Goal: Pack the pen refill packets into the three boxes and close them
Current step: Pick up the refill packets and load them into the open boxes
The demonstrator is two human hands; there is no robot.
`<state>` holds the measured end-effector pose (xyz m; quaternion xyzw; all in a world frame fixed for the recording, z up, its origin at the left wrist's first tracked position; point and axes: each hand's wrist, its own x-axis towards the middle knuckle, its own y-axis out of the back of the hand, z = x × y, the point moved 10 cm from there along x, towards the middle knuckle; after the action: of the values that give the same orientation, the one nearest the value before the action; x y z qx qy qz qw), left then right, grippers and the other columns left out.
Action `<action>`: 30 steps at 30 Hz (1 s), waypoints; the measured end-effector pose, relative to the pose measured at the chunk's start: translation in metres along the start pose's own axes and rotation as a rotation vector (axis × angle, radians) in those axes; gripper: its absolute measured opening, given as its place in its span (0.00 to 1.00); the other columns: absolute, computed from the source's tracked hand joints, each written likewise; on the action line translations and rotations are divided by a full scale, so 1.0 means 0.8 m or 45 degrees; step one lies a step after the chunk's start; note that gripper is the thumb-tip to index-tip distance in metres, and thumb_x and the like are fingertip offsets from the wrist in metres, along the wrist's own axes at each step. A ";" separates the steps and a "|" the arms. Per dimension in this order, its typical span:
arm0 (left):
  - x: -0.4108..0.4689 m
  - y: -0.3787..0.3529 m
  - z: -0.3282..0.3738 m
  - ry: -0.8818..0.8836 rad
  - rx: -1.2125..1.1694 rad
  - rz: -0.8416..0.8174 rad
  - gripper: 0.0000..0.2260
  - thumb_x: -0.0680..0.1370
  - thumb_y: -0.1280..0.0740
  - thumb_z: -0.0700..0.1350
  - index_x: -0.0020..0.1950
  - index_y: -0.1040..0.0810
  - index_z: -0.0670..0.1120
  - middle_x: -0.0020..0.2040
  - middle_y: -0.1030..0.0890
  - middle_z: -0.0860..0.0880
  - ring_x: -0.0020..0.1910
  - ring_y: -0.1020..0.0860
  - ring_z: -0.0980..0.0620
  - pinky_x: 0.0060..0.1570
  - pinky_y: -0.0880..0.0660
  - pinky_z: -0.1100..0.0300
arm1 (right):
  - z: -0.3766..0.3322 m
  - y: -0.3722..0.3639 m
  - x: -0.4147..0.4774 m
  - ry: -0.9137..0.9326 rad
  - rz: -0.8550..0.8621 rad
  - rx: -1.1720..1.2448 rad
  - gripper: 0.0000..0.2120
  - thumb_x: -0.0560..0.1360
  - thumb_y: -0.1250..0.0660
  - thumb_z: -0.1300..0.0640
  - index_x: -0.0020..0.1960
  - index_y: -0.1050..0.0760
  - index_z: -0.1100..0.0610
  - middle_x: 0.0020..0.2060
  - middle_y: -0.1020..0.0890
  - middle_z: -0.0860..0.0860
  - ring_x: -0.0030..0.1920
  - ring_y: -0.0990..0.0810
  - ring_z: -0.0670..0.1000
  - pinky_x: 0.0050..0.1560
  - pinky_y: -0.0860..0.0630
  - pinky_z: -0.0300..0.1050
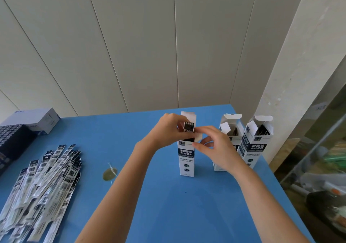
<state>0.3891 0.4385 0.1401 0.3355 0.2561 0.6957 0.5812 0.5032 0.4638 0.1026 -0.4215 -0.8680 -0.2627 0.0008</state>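
Three tall white and dark blue boxes stand upright on the blue table (pixel 168 205). The nearest box (pixel 186 160) is in the middle, its lid flap raised. My left hand (pixel 166 130) grips its top from the left, where dark refill packets (pixel 188 127) stick out. My right hand (pixel 211 145) pinches a side flap at its upper right. Behind my right hand stands a second box (pixel 229 125), and a third box (pixel 256 139) is at the far right; both are open with packets inside. A heap of loose refill packets (pixel 41 186) lies at the left.
A white carton (pixel 37 120) and a dark box (pixel 13 141) sit at the table's far left. A round stain with a thread (pixel 110 173) marks the table. The table's right edge drops to a cluttered floor (pixel 322 196). A panelled wall is behind.
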 end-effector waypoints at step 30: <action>-0.141 -0.016 -0.091 0.384 0.246 0.508 0.07 0.78 0.38 0.45 0.53 0.23 0.49 0.47 0.24 0.58 0.44 0.27 0.59 0.42 0.33 0.67 | 0.036 -0.019 -0.038 -0.159 0.011 0.152 0.30 0.71 0.30 0.61 0.70 0.38 0.55 0.61 0.29 0.44 0.58 0.28 0.45 0.61 0.32 0.39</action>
<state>0.3529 0.3328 0.0642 0.3258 0.3340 0.8109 0.3531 0.5177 0.4472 0.0641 -0.4401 -0.8786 -0.1836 -0.0268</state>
